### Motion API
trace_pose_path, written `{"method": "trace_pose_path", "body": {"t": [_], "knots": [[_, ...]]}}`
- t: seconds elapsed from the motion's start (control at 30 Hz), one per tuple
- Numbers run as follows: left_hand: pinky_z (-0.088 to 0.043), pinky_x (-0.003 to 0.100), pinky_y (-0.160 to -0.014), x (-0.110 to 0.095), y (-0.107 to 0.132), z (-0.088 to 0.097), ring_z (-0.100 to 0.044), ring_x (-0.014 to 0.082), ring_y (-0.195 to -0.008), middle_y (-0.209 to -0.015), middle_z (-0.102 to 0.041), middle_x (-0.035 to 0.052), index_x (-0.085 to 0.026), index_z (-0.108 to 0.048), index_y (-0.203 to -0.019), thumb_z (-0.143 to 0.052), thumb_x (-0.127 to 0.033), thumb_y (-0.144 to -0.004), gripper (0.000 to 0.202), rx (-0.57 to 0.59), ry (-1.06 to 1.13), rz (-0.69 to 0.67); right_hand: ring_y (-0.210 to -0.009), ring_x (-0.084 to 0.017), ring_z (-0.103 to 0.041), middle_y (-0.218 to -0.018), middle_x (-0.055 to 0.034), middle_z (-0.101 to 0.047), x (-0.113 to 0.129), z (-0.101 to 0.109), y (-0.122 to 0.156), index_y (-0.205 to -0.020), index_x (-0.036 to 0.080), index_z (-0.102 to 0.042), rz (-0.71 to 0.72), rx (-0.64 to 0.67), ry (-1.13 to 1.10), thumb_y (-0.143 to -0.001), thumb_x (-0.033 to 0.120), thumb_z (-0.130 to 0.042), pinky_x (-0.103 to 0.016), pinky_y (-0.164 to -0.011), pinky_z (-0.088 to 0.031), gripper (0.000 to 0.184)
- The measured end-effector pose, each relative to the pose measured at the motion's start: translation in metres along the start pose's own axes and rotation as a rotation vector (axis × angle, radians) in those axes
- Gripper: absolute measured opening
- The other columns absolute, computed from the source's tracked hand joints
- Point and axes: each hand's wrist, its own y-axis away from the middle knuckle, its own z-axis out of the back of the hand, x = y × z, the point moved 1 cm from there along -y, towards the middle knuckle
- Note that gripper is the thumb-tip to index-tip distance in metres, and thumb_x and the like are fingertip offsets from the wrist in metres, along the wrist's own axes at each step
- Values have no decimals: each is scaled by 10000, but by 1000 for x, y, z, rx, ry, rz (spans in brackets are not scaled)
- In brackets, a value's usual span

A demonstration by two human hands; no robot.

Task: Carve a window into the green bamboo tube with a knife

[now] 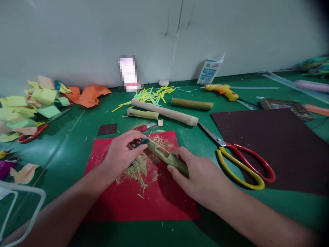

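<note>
My right hand (194, 171) is closed around the near end of a greenish bamboo tube (164, 153), which has an oblong opening cut in its upper side. At the tube's far end, my left hand (125, 147) pinches a small dark blue piece (145, 139) against the bamboo; its kind I cannot make out. The tube is held tilted above a red sheet (154, 209). Shavings (140, 168) lie scattered on the sheet below. Just beyond my left hand, a red-handled craft knife (146, 127) rests with its blade pointing right.
Large scissors (227, 145) lie half open on a dark brown sheet (290, 151) at right. Cut sticks (164, 112), another bamboo piece (192, 103), yellow strips (151, 95) and a yellow glue gun (222, 91) lie behind. Folded paper pieces (38, 99) crowd the left.
</note>
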Motion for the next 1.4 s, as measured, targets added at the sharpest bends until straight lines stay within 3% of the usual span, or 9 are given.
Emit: {"method": "trace_pose_path", "body": {"t": [0.13,0.23,0.33,0.77,1.1,1.23,1.4], "knots": [[-476,240,-702,6,-2,1,-593,139,-799,-885,-653,14,-209,-675,-814,-603,-334,-796,145,-105,109,117,-583,-180,-582,-715,-10,-653,1,2,1,-987,243,-510,-7,8,11,-815,381,-456,-252,-475,-320,227],[-481,239,-630,13,-4,1,-586,123,-668,-758,-650,16,-192,-668,-826,-639,-378,-761,200,-147,377,300,-579,-178,-581,-704,-14,-651,1,3,2,-971,234,-514,0,4,12,-813,373,-461,-250,-471,-315,217],[-480,224,-587,17,-7,-1,-591,115,-632,-749,-660,35,-164,-649,-839,-679,-388,-718,256,-141,618,419,-570,-174,-578,-699,-14,-649,1,4,2,-963,232,-516,13,1,11,-816,364,-459,-248,-461,-307,206],[-484,212,-512,16,-5,-3,-554,94,-532,-628,-616,18,-145,-646,-825,-721,-375,-678,283,-113,710,471,-570,-168,-568,-714,-5,-647,2,4,2,-982,244,-509,8,21,9,-825,371,-447,-248,-467,-306,212],[-503,231,-587,11,-5,-3,-604,127,-626,-716,-659,27,-177,-659,-875,-695,-347,-703,245,-132,393,326,-579,-169,-579,-710,-8,-649,1,1,0,-983,239,-518,22,-3,-8,-821,368,-459,-248,-472,-310,216],[-513,262,-658,4,-3,-2,-620,153,-707,-821,-675,34,-196,-670,-836,-669,-294,-724,149,-114,136,195,-581,-165,-588,-724,-13,-658,1,1,1,-1002,233,-528,30,-29,-5,-817,358,-470,-247,-476,-317,231],[-504,281,-797,2,-3,0,-603,176,-925,-986,-650,50,-201,-676,-842,-577,-264,-803,124,-95,-122,-61,-577,-166,-586,-722,-11,-659,0,1,1,-1020,236,-527,26,-28,-3,-817,367,-474,-246,-473,-313,248]]}}
